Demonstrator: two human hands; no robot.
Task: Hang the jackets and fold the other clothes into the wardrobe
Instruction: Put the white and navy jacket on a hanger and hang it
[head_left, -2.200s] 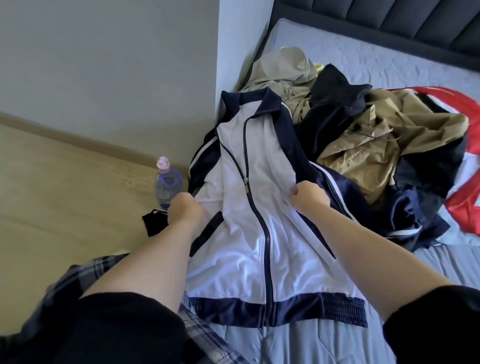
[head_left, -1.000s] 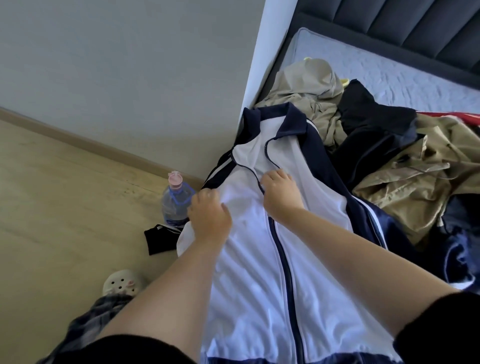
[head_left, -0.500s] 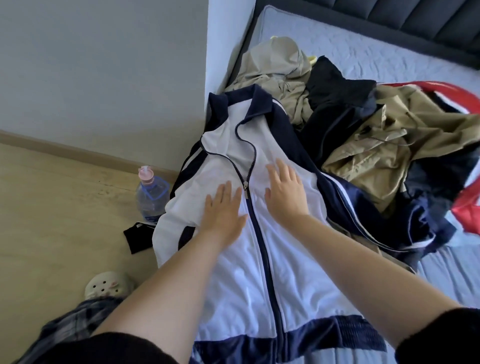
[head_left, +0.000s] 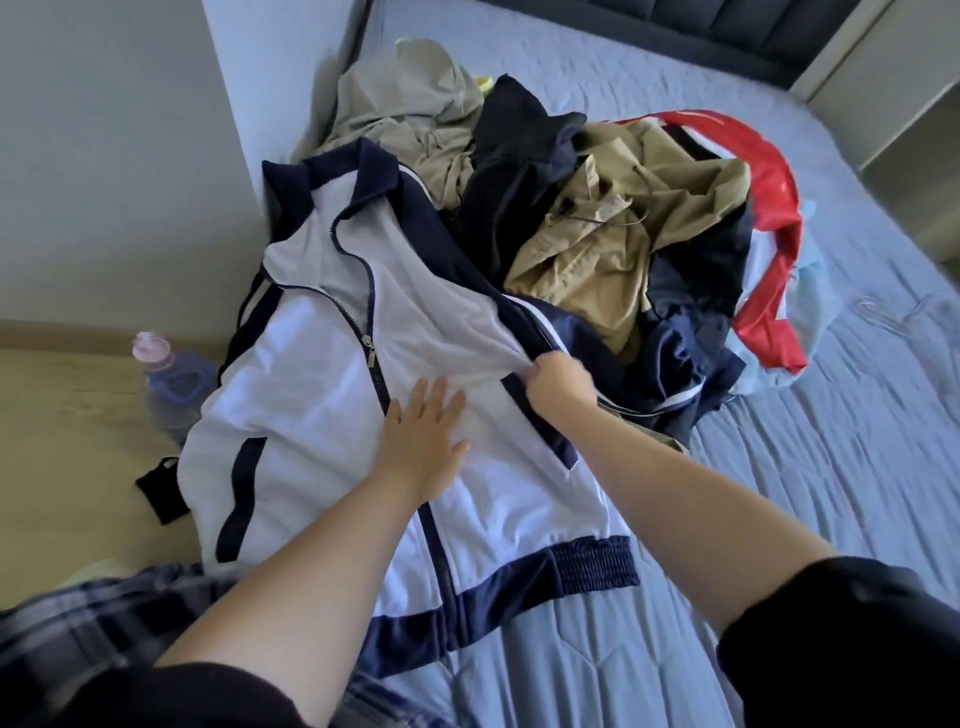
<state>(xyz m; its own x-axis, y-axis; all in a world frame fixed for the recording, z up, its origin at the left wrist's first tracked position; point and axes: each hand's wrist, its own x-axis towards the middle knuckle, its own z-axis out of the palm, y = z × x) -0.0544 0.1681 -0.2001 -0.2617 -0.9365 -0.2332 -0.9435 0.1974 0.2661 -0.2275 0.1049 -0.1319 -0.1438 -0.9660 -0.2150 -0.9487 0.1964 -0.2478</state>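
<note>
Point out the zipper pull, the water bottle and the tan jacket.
zipper pull (head_left: 369, 351), head view, on the metal tab.
water bottle (head_left: 171, 382), head view, on its clear body.
tan jacket (head_left: 587, 249), head view, on its crumpled front.

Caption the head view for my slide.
Left hand pressed flat on a white and navy zip-up track jacket on the grey-blue bed; right hand pinches its side.

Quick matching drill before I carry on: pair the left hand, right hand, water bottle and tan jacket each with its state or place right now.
Things:
1. left hand
2. right hand
3. water bottle
4. tan jacket

States or places:
A. on the floor beside the bed
B. pinching the white jacket's fabric
C. crumpled in the pile on the bed
D. flat on the white jacket's front

Pairs: 1-D, 2-B, 3-A, 4-C
</note>
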